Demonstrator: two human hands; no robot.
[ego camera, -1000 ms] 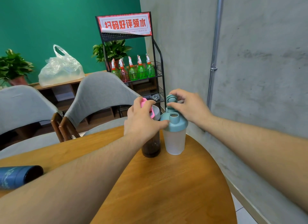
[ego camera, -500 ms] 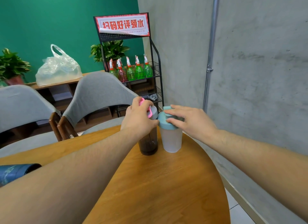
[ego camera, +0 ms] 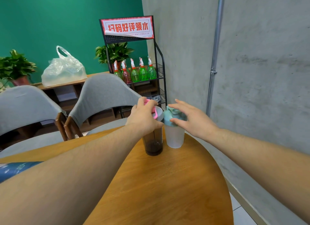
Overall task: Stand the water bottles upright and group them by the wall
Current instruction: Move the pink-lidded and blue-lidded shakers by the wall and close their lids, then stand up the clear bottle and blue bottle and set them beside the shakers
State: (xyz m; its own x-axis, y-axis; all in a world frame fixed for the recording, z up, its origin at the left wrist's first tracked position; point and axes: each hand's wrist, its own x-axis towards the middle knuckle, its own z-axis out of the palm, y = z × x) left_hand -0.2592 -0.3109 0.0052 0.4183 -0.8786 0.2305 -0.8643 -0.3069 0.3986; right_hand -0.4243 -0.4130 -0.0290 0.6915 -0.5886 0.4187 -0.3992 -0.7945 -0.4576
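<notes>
Two bottles stand upright side by side at the far edge of the round wooden table (ego camera: 176, 183), near the concrete wall (ego camera: 260, 74). The dark smoky bottle (ego camera: 153, 143) has a grey lid with a pink flap, and my left hand (ego camera: 144, 117) grips that lid. Beside it is the frosted clear bottle (ego camera: 174, 137) with a teal lid. My right hand (ego camera: 192, 119) hovers over the teal lid with fingers spread, just touching it or a hair off it. A blue bottle (ego camera: 18, 168) lies on its side at the table's left edge, partly hidden by my left forearm.
Two grey chairs (ego camera: 104, 97) stand behind the table. A black wire rack (ego camera: 159, 77) with green spray bottles and a red sign stands at the wall corner. A metal pipe (ego camera: 214, 57) runs down the concrete wall. Plants and a plastic bag (ego camera: 63, 69) sit on a low shelf.
My right hand has opened and lifted off the teal lid, which it held before. My left hand stays on the dark bottle's lid. Both bottles stand where they were.
</notes>
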